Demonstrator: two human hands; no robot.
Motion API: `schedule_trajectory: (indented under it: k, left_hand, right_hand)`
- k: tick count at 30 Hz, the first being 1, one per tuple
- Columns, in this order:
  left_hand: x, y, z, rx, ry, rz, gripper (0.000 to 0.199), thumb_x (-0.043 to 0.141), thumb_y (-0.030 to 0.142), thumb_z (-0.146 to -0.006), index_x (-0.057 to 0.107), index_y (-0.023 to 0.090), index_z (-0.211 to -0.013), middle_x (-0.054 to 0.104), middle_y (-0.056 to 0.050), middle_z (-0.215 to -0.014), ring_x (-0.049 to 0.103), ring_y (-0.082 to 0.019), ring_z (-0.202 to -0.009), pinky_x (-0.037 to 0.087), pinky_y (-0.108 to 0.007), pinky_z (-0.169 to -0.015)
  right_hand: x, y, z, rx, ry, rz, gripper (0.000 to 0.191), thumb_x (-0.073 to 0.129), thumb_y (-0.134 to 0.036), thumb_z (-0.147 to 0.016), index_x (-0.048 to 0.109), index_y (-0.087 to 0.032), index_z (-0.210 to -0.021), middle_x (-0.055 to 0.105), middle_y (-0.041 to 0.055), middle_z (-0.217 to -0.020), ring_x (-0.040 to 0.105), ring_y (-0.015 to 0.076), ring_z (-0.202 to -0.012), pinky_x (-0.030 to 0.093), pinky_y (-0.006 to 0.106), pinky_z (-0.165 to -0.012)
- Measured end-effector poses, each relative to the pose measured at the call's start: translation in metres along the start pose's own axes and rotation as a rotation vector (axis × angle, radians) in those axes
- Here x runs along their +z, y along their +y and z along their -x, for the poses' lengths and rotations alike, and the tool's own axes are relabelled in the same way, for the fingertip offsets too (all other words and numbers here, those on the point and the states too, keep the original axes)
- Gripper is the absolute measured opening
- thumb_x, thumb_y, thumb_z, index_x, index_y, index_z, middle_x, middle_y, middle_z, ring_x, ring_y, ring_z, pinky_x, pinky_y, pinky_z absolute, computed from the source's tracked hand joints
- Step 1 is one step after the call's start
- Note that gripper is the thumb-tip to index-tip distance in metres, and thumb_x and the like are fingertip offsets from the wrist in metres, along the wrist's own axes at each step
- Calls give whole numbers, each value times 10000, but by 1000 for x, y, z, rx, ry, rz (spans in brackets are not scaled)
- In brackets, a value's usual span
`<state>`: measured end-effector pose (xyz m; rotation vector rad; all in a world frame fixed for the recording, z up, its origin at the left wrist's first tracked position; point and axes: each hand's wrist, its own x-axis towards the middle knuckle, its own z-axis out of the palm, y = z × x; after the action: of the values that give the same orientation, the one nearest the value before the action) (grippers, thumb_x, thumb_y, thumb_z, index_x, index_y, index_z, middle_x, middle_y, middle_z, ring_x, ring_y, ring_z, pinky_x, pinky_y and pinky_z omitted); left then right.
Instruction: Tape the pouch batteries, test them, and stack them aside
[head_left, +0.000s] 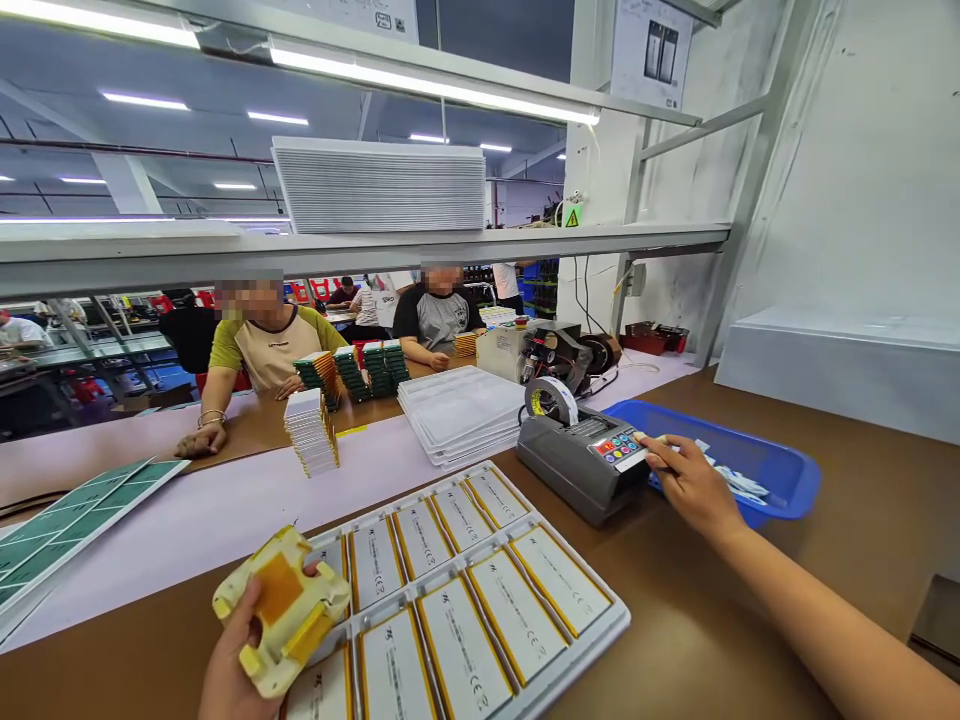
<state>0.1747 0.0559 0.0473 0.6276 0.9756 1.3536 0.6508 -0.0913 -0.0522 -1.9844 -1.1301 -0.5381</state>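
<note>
My left hand (pixel 238 660) grips a yellow and cream moulded plastic jig (pixel 281 610) with an orange pad on its face. The jig is held just above the near left corner of a white tray (pixel 592 625) of flat pouch batteries (pixel 461 640) in rows of compartments. My right hand (pixel 694 485) reaches across to the front end of a grey electronic tape dispenser (pixel 577 470), with its fingertips pinched against the dispenser's outlet. A tape roll (pixel 551 400) sits on top of the dispenser. Whether my right fingers hold a strip is too small to tell.
A blue plastic tray (pixel 757 455) with white scraps lies behind my right hand. Farther off stand stacked white trays (pixel 457 412), a stack of batteries (pixel 311 432) and green-printed sheets (pixel 75 535). Co-workers (pixel 274 350) sit across the bench beneath a low shelf.
</note>
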Motion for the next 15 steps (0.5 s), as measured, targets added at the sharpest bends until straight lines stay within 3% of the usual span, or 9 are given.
schedule_trajectory:
  k: [6, 8, 12, 15]
  left_hand:
    - [-10, -1, -16, -17, -28, -50, 393, 531, 184, -729, 537, 248, -1117, 691, -35, -775, 643, -224, -643, 551, -368, -582]
    - [-11, -2, -18, -4, -52, -63, 371, 535, 184, -724, 558, 233, -1091, 690, -43, -806, 642, -229, -659, 549, -382, -589]
    - [-10, -4, -12, 26, -96, -74, 345, 541, 208, -729, 570, 208, -1073, 686, -55, -832, 642, -244, -702, 540, -424, -619]
    - [-8, -4, -8, 13, -133, -82, 363, 548, 231, -733, 559, 200, -1095, 685, -66, -803, 642, -249, -706, 531, -437, -642]
  right_hand:
    - [-16, -6, -11, -130, -86, 150, 404, 285, -369, -861, 573, -233, -1109, 472, 95, -1132, 532, 223, -844, 436, 352, -713]
    - [-20, -9, -7, -88, -118, 130, 405, 291, -369, -857, 548, -241, -1141, 477, 99, -1118, 531, 232, -841, 436, 363, -690]
    - [-16, -14, 23, 205, -18, -145, 384, 406, -445, -798, 553, -241, -1088, 556, 76, -966, 541, 236, -784, 439, 343, -605]
    - [-9, -20, 47, 537, -37, -712, 290, 516, -475, -732, 578, -209, -829, 547, 22, -626, 444, 136, -446, 361, 258, -387]
